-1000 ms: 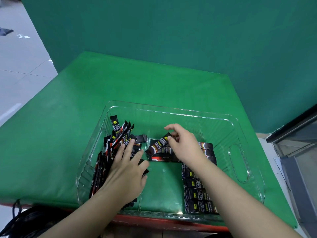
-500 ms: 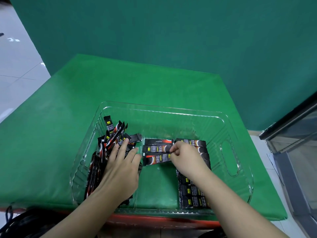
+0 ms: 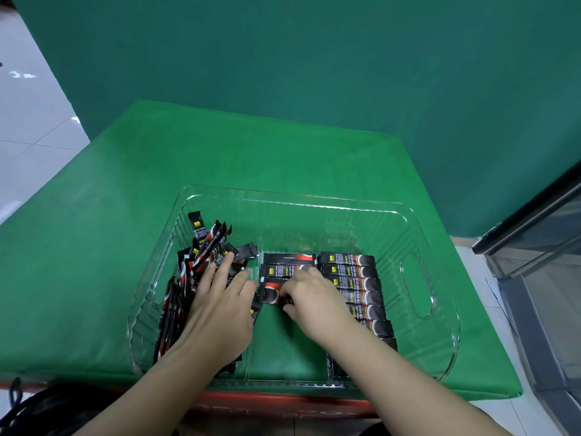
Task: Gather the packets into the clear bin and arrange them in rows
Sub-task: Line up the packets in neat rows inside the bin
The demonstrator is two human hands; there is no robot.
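A clear plastic bin (image 3: pixel 418 357) sits on the green table. Inside, a loose pile of black-and-red stick packets (image 3: pixel 204 247) leans against the left wall. My left hand (image 3: pixel 220 303) lies flat on that pile, fingers straight. A neat row of packets (image 3: pixel 355 278) runs along the right side. A shorter middle row (image 3: pixel 283 269) holds three packets at the far end. My right hand (image 3: pixel 311 297) has its fingers curled down onto the nearest packet of the middle row, pinching its edge; the hand hides part of both rows.
The green cloth-covered table (image 3: pixel 125 215) stretches left and behind the bin. A green backdrop wall (image 3: pixel 314 58) stands behind. A glass-fronted cabinet (image 3: pixel 540 240) is at the right. Black cables (image 3: pixel 37 410) lie at the lower left.
My right hand brought a packet down from above the bin and set it as the third, nearest one of the middle row. The left hand stayed on the pile.
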